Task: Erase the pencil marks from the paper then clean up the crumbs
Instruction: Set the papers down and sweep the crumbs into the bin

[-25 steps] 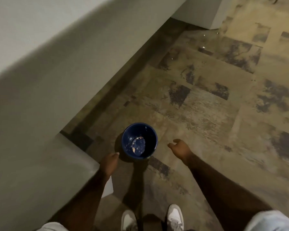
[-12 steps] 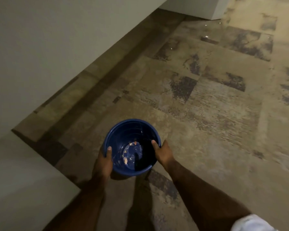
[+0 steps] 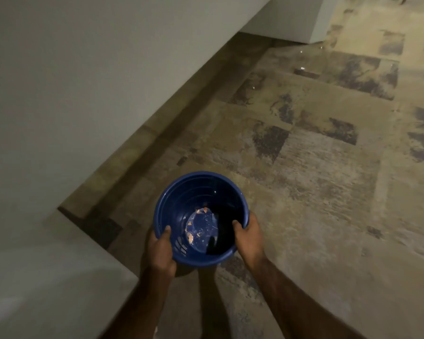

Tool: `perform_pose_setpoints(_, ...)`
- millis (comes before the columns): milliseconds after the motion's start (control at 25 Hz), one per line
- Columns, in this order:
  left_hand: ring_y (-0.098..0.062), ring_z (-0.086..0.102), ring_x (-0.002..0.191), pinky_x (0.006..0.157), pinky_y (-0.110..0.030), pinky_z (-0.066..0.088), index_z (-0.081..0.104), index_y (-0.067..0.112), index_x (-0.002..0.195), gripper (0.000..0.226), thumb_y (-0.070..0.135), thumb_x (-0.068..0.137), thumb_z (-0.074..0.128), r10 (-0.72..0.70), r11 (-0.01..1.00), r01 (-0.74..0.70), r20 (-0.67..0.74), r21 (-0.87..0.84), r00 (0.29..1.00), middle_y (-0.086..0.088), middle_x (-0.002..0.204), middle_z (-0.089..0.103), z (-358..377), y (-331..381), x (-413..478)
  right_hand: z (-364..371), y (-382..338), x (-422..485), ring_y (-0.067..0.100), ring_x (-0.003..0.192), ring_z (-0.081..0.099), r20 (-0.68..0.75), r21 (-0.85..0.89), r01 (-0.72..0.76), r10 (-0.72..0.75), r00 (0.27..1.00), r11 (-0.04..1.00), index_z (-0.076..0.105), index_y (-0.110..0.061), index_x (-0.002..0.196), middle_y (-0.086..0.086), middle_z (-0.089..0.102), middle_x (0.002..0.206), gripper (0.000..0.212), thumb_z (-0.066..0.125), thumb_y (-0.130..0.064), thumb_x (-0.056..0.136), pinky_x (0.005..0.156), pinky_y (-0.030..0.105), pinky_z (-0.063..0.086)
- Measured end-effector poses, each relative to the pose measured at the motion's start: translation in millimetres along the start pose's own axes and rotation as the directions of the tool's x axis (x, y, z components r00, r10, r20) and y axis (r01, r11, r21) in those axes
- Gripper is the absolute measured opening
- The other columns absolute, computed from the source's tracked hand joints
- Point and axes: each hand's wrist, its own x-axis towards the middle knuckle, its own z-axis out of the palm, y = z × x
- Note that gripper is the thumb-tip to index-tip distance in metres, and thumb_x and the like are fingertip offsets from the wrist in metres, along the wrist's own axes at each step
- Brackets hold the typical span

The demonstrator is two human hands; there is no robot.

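A round blue plastic bin (image 3: 181,192) sits low in the middle of the head view, seen from above. Some small pale scraps (image 3: 190,238) lie on its bottom. My left hand (image 3: 160,250) grips the bin's near-left rim, thumb hooked inside. My right hand (image 3: 249,234) grips the right rim, thumb over the edge. Both forearms reach up from the bottom of the frame. No paper, pencil or eraser is in view.
A white wall (image 3: 83,81) runs diagonally along the left, with a white corner block (image 3: 47,277) at the lower left. Mottled tan and dark floor tiles (image 3: 316,179) spread to the right. Another white block (image 3: 291,20) stands at the far top.
One second ago the bin stood on the floor with both hands open beside it. Both hands closed on its rim, and the bin now appears larger and nearer to me.
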Motion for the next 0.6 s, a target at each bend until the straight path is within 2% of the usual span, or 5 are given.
perform_pose_setpoints(240,-0.039,0.066,0.116,0.106,-0.063,0.047,0.070,0.023,0.119,0.020,0.023,0.100,0.065,-0.022,0.999,0.021,-0.008,-0.030,1.000,-0.016,0.124,0.071,-1.0,141.7,-164.2,-71.7,-165.4,-138.2,0.023,0.102,0.062,-0.088,0.082,0.046,-0.039,0.995,0.996,0.057,-0.023,0.126,0.000,0.064,0.106,0.041,0.066,-0.004,0.090,0.085,0.032,0.045)
perform_pose_setpoints(320,-0.039,0.064,0.119,0.108,-0.062,0.045,0.066,0.022,0.126,0.039,0.034,0.091,0.076,-0.035,0.999,0.035,-0.016,0.011,0.999,-0.015,0.128,0.069,-3.3,187.5,-218.8,-98.0,-228.8,-187.8,0.024,0.098,0.056,-0.080,0.085,0.016,-0.009,0.997,0.996,0.053,-0.025,0.126,0.004,0.059,0.106,0.044,0.063,0.000,0.091,0.087,0.031,0.041)
perform_pose_setpoints(400,-0.038,0.069,0.111,0.105,-0.060,0.049,0.066,0.019,0.128,0.060,0.036,0.075,0.088,-0.046,0.999,0.045,-0.060,-0.026,0.997,-0.012,0.118,0.074,-6.8,242.8,-291.3,-122.8,-283.7,-237.2,0.024,0.095,0.051,-0.066,0.064,-0.015,0.019,0.998,0.998,0.055,-0.016,0.128,0.009,0.056,0.107,0.041,0.059,0.003,0.092,0.087,0.033,0.040)
perform_pose_setpoints(520,-0.041,0.071,0.104,0.100,-0.059,0.052,0.069,0.013,0.121,0.028,0.006,0.095,0.069,-0.009,0.987,0.002,-0.040,-0.163,0.999,-0.017,0.108,0.076,-12.8,305.9,-388.6,-151.8,-355.4,-302.8,0.025,0.081,0.052,0.003,0.044,-0.029,0.029,1.000,0.999,0.057,-0.001,0.121,0.018,0.061,0.104,0.029,0.058,0.005,0.093,0.073,0.034,0.044)
perform_pose_setpoints(600,-0.040,0.072,0.099,0.095,-0.056,0.056,0.071,0.015,0.115,0.022,0.002,0.099,0.062,0.023,0.981,-0.030,-0.040,-0.193,0.999,-0.016,0.103,0.077,-15.9,340.4,-427.1,-160.7,-394.5,-338.5,0.020,0.073,0.054,0.015,0.076,-0.035,0.034,0.999,0.996,0.059,-0.009,0.110,0.014,0.063,0.096,0.027,0.056,0.008,0.090,0.061,0.031,0.042)
